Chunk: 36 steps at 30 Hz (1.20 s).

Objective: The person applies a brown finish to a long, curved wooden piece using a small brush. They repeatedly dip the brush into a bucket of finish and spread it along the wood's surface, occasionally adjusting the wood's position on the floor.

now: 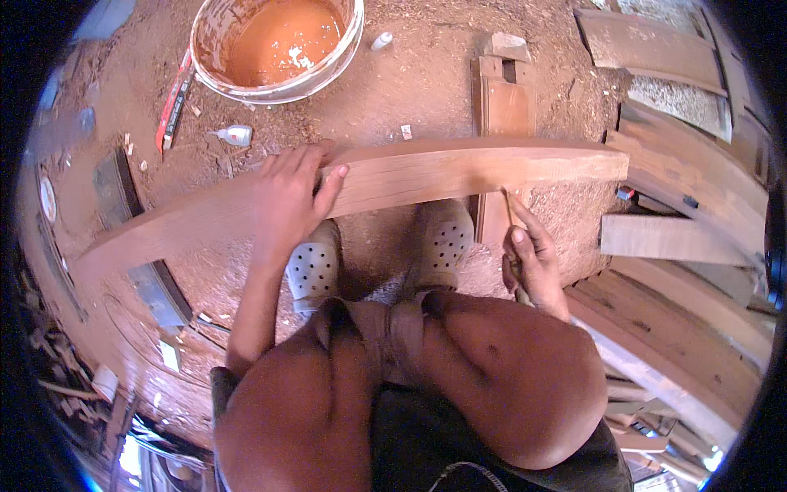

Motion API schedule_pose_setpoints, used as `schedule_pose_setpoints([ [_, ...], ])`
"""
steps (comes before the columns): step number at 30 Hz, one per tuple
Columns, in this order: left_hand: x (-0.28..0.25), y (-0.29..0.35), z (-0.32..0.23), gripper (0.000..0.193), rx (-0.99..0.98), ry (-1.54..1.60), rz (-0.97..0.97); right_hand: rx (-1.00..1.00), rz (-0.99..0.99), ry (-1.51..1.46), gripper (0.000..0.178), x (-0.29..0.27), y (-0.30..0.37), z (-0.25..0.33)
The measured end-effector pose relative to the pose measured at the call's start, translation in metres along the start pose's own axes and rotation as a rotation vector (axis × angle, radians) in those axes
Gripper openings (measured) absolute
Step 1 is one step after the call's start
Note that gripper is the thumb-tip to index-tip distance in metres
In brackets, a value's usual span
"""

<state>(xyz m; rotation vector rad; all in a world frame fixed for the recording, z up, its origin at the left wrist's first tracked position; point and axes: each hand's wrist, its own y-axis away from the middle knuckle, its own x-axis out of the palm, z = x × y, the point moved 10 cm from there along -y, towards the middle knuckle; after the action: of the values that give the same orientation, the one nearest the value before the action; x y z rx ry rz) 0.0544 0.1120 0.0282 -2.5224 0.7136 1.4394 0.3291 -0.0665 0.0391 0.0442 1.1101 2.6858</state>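
A long wooden beam [418, 174] lies crosswise in front of my knees, its edges bowed by the lens. My left hand [291, 189] grips it left of the middle, fingers over the far edge and thumb on the upper face. In my right hand [534, 258] is a thin, pale brown stick-like tool [510, 207], pinched between thumb and fingers. Its tip meets the near edge of the beam, right of the middle; I cannot make out its exact kind. Beneath the beam, a brown wooden piece [507, 111] on the right and a dark block [161, 293] on the left lie crossways.
A white bucket [275, 94] of orange-brown liquid stands at the far left. Near it lie a long red-and-black object [174, 107], a small clear bottle [236, 135] and a white bottle [382, 41]. Several boards [680, 238] crowd the right side. Wood shavings litter the ground.
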Motion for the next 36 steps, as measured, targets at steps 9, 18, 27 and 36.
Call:
schedule_pose_setpoints([
  [9, 0.004, 0.004, -0.006, 0.034, 0.121, 0.082, -0.023, 0.024, -0.161, -0.059, 0.054, 0.016, 0.030, 0.001],
  [18, -0.001, 0.026, 0.000, 0.050, 0.255, 0.040, 0.098, -0.209, 0.039, 0.851, 0.043, 0.049, 0.033, 0.108],
  [27, -0.029, 0.024, 0.039, 0.043, 0.070, 0.074, -0.041, -0.293, -0.206, 0.731, 0.043, 0.104, 0.013, 0.016],
  [36, -0.019, 0.032, 0.061, 0.031, -0.059, 0.171, -0.149, -0.204, -0.448, 0.790, 0.043, 0.113, -0.002, -0.004],
])
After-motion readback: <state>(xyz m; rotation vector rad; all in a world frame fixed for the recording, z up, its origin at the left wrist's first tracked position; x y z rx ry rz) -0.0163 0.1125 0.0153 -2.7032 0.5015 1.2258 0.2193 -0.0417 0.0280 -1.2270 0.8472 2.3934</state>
